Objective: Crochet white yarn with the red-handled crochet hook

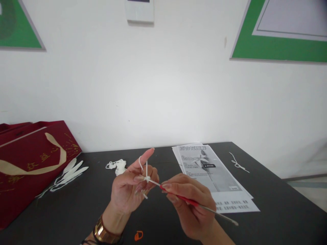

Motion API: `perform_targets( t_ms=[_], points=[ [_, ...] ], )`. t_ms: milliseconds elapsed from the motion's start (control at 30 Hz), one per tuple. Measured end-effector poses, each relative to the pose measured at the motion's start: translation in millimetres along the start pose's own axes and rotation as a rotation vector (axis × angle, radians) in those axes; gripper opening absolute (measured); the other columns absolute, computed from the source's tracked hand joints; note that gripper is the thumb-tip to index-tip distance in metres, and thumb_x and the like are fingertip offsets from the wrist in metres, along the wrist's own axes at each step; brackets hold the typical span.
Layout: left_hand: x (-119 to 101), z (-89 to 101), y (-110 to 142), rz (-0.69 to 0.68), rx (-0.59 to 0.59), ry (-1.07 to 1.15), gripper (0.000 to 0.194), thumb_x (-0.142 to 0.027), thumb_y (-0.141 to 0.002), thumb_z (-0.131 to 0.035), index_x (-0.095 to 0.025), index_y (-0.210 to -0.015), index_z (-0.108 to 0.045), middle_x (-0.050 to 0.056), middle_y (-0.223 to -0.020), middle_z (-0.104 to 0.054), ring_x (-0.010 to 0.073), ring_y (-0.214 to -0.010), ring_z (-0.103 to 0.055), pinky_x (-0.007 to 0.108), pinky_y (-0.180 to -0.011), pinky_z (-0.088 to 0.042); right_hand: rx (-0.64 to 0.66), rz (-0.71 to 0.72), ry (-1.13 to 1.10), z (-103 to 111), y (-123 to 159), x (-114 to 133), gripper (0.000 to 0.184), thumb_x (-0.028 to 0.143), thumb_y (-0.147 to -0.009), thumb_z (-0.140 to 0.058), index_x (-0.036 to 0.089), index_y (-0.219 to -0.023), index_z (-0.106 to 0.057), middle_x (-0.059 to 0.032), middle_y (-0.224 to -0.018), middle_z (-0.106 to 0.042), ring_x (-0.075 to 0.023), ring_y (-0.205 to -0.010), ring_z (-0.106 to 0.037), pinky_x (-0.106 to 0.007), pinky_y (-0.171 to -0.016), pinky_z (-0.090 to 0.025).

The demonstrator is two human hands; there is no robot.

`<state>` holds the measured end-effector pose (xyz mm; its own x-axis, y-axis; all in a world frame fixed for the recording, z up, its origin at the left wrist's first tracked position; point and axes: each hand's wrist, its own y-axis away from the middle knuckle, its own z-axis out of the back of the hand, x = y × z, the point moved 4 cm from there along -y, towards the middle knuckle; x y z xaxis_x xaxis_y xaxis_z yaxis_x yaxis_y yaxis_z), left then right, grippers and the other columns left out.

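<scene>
My left hand [131, 189] is raised over the dark table [268, 190], forefinger pointing up with white yarn [142, 162] looped over it. Thumb and middle finger pinch a small white crochet knot [147, 179]. My right hand [190, 204] grips a red-handled crochet hook [189, 201], its metal tip poked into that knot and its tail sticking out to the lower right. A gold watch [103, 233] sits on my left wrist.
A dark red gift bag [30, 160] lies at the left with white petal-like pieces [68, 173] beside it. A small yarn bundle [118, 166], printed instruction sheets [217, 177], a loose yarn scrap [237, 163] and an orange marker clip [138, 235] lie on the table. A white wall stands behind.
</scene>
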<state>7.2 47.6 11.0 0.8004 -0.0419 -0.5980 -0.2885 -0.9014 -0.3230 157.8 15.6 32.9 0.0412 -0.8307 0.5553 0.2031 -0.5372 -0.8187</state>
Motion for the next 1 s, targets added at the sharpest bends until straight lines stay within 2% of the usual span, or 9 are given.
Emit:
perform_targets(
  t_ms=[167,267,333,500,600,667,767,867,1000],
  points=[
    [-2,-0.7,-2,-0.045,-0.009,-0.031,0.057,-0.012,-0.069,-0.055,-0.015,-0.126,-0.06,-0.004,-0.046,-0.031,0.0138,-0.053,-0.033,0.027,-0.053,-0.032,-0.033,0.239,0.145,-3,-1,8,0.035,0.003,-0.081,-0.056,0.018,-0.113,-0.062,-0.0102,-0.089,-0.073,-0.0185,-0.077,-0.068,-0.031,-0.062,-0.058],
    [-2,-0.7,-3,-0.075,-0.04,-0.023,0.057,-0.011,-0.068,-0.058,-0.016,-0.125,-0.061,-0.003,-0.048,-0.035,0.0133,-0.055,-0.035,0.026,-0.056,-0.034,0.02,0.389,0.334,-6,5,10,0.032,0.005,-0.084,-0.055,0.012,-0.114,-0.061,-0.0119,-0.092,-0.073,-0.0202,-0.09,-0.068,-0.032,-0.073,-0.061],
    [-2,-1.1,-3,-0.093,-0.1,-0.005,0.056,-0.01,-0.068,-0.059,-0.016,-0.123,-0.062,-0.004,-0.049,-0.036,0.0126,-0.055,-0.036,0.026,-0.057,-0.036,0.083,0.472,0.484,-9,9,11,0.026,0.008,-0.086,-0.054,0.01,-0.11,-0.063,-0.0118,-0.09,-0.074,-0.0214,-0.096,-0.067,-0.033,-0.08,-0.061],
    [-3,-8.8,1,-0.142,-0.275,-0.073,0.06,-0.008,-0.07,-0.06,-0.018,-0.129,-0.057,-0.002,-0.058,-0.046,0.0119,-0.058,-0.043,0.024,-0.058,-0.04,0.144,0.508,0.696,-14,10,14,0.021,0.008,-0.086,-0.055,0.012,-0.103,-0.067,-0.0101,-0.088,-0.074,-0.0195,-0.094,-0.069,-0.034,-0.091,-0.057],
    [-7,-10.7,4,-0.232,-0.33,-0.203,0.059,-0.008,-0.071,-0.063,-0.022,-0.129,-0.057,-0.002,-0.06,-0.049,0.012,-0.06,-0.046,0.024,-0.058,-0.04,0.121,0.514,0.717,-17,9,12,0.022,0.007,-0.086,-0.053,0.013,-0.102,-0.068,-0.0096,-0.086,-0.073,-0.0189,-0.091,-0.069,-0.034,-0.092,-0.056],
    [-9,-8.8,6,-0.277,-0.325,-0.272,0.058,-0.009,-0.072,-0.064,-0.024,-0.128,-0.058,-0.002,-0.058,-0.049,0.0117,-0.06,-0.045,0.023,-0.055,-0.038,0.045,0.575,0.675,-17,12,11,0.025,0.01,-0.089,-0.047,0.011,-0.103,-0.068,-0.0108,-0.085,-0.072,-0.0194,-0.091,-0.068,-0.033,-0.089,-0.057],
    [-11,-4.2,4,-0.297,-0.28,-0.323,0.053,-0.012,-0.074,-0.065,-0.026,-0.125,-0.06,-0.002,-0.056,-0.048,0.012,-0.059,-0.045,0.023,-0.054,-0.035,0.066,0.473,0.59,-18,15,1,0.031,0.011,-0.09,-0.044,0.011,-0.115,-0.063,-0.0141,-0.095,-0.07,-0.0218,-0.098,-0.065,-0.032,-0.08,-0.059],
    [-14,-1.4,1,-0.302,-0.246,-0.315,0.047,-0.013,-0.073,-0.065,-0.024,-0.118,-0.066,-0.003,-0.051,-0.044,0.0132,-0.059,-0.044,0.024,-0.052,-0.033,0.062,0.328,0.403,-16,15,-5,0.04,0.005,-0.086,-0.048,0.014,-0.124,-0.057,-0.0139,-0.099,-0.068,-0.021,-0.093,-0.065,-0.033,-0.074,-0.059],
    [-14,-0.6,-2,-0.254,-0.214,-0.254,0.041,-0.013,-0.07,-0.064,-0.026,-0.108,-0.072,-0.002,-0.049,-0.04,0.0134,-0.057,-0.043,0.024,-0.05,-0.028,-0.007,0.216,0.201,-13,10,-4,0.046,-0.003,-0.08,-0.053,0.019,-0.12,-0.06,-0.0106,-0.091,-0.068,-0.0184,-0.081,-0.064,-0.03,-0.065,-0.056]
  ],
)
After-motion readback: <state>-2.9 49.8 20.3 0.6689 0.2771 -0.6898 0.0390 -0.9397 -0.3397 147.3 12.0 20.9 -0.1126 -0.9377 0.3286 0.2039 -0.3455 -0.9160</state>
